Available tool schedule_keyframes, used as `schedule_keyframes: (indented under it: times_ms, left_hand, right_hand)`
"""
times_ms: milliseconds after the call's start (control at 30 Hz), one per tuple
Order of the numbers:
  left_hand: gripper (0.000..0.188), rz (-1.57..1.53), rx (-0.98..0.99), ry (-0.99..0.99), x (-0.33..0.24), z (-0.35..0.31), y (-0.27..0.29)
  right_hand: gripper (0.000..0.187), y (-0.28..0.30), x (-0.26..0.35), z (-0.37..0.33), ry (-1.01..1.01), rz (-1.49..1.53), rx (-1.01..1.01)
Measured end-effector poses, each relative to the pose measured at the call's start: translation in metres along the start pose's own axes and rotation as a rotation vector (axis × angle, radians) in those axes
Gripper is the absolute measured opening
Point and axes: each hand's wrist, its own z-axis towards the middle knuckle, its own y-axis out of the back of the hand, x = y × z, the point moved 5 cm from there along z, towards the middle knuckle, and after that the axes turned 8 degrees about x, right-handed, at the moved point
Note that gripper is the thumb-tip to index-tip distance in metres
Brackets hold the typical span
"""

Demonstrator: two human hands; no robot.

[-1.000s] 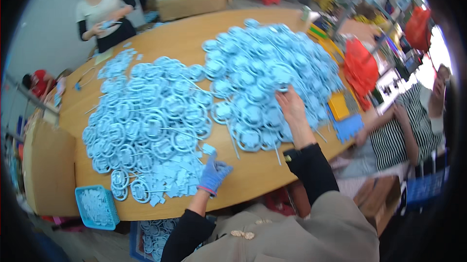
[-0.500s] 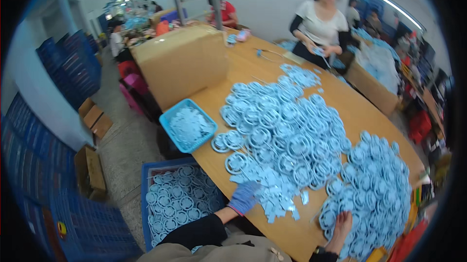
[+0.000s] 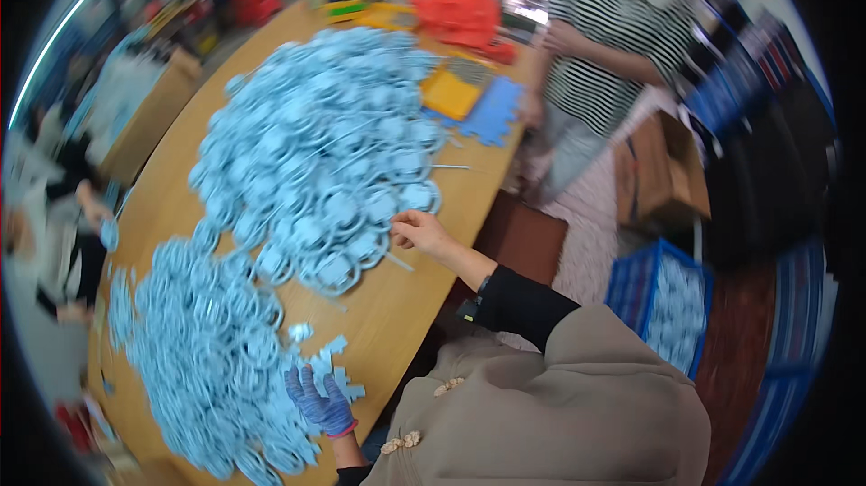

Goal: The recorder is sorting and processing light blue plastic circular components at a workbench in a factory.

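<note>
My left hand point(image 3: 323, 403), in a blue-grey knit glove with a pink cuff, has its fingers spread over small flat light-blue pieces point(image 3: 336, 367) at the edge of the nearer pile. That pile of light-blue plastic ring-shaped parts point(image 3: 203, 333) lies to the left. My bare right hand point(image 3: 422, 233) is at the near edge of a larger pile of similar round parts point(image 3: 311, 143), some with thin stems. Its fingers are bent together in a pinch; whatever lies between the fingertips is too small to make out.
Both piles lie on a wooden table point(image 3: 397, 292). Toward its far end are a yellow tray point(image 3: 453, 93), a blue mat point(image 3: 492, 111) and a red bag point(image 3: 451, 8). A person in a striped top point(image 3: 604, 53) stands there. Cardboard box point(image 3: 658, 170) and blue crate point(image 3: 631, 287) stand right.
The view has swung round to the right. My right hand has gone from lying against the larger pile to a pinch at its edge. My left hand's fingers are now spread over the flat pieces.
</note>
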Motion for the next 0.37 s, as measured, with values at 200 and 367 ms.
schedule_keyframes:
  times_ms: [200, 367]
  left_hand:
    - [0.04, -0.14, 0.252, -0.571, -0.111, 0.08, -0.061]
    - [0.043, -0.226, 0.531, -0.835, -0.218, 0.068, -0.117]
  right_hand:
    - [0.026, 0.214, -0.018, -0.147, 0.052, 0.146, -0.634]
    - [0.057, 0.315, 0.022, -0.227, 0.207, 0.106, -0.78]
